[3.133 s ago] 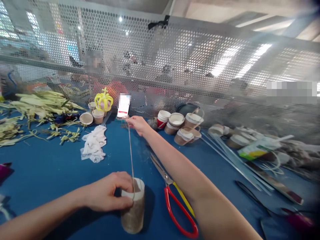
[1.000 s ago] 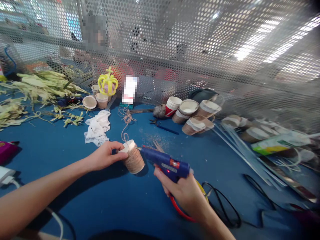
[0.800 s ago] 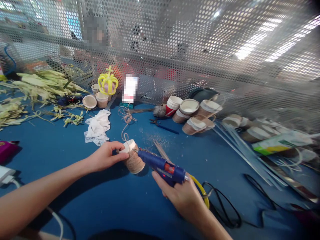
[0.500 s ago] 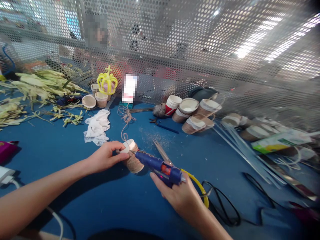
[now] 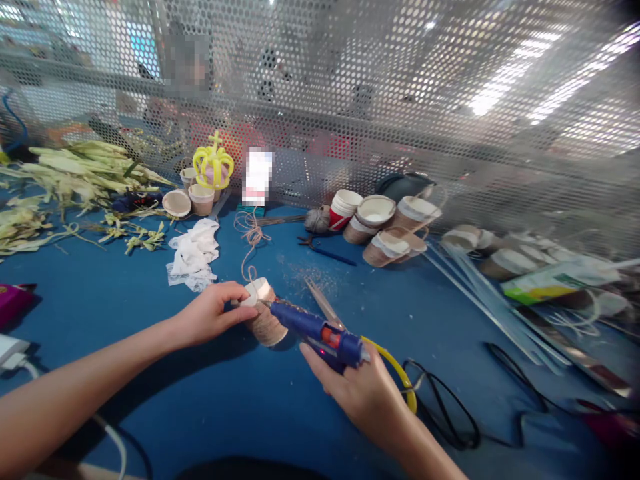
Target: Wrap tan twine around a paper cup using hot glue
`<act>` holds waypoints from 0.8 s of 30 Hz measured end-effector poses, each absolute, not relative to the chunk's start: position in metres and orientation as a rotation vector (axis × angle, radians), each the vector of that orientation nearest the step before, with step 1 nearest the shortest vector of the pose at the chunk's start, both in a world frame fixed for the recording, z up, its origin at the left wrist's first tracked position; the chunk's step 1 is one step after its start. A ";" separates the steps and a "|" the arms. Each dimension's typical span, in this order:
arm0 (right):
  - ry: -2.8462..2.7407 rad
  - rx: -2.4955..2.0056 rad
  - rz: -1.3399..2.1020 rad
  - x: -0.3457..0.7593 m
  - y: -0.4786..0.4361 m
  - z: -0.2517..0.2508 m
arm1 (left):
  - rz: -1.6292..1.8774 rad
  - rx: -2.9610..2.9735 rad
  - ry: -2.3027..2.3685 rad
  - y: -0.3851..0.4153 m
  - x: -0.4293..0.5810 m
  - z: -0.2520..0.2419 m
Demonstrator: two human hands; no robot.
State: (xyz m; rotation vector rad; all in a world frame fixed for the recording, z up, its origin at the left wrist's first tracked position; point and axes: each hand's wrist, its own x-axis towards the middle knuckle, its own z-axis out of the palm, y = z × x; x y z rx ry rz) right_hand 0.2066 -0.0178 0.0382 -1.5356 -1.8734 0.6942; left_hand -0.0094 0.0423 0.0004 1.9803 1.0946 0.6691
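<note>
My left hand (image 5: 217, 310) pinches the white rim of a paper cup (image 5: 270, 325) wrapped in brown twine, which lies tilted over the blue table. In my right hand (image 5: 360, 383) is a blue hot glue gun (image 5: 315, 328), my fingers closed round its handle. Its nozzle meets the cup near the rim, close to my left thumb. A loose strand of twine (image 5: 253, 230) runs from the cup up to a small tangle. Scissors (image 5: 325, 303) lie just behind the glue gun, their yellow handle (image 5: 395, 363) partly hidden by my right hand.
Wrapped cups (image 5: 377, 212) stand at the back right, near clear glue sticks (image 5: 500, 307) and a black cable (image 5: 445, 407). Pliers (image 5: 330, 252) and crumpled white tissue (image 5: 195, 250) lie beyond my hands. Dried husks (image 5: 90, 170) fill the back left. A perforated metal screen (image 5: 320, 87) borders the table.
Hardly anything differs. The glue gun's nozzle stays against the cup, and both hands hold their places; the whole view has shifted very slightly.
</note>
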 end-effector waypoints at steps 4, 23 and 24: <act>-1.780 -1.585 0.756 0.208 -0.016 0.032 | 0.669 1.988 1.088 0.042 -0.010 0.001; -1.782 -1.629 0.851 0.209 -0.013 0.039 | 0.669 1.987 1.064 0.043 -0.011 0.003; -1.778 -1.639 0.840 0.209 -0.012 0.040 | 0.668 1.984 1.067 0.042 -0.011 0.003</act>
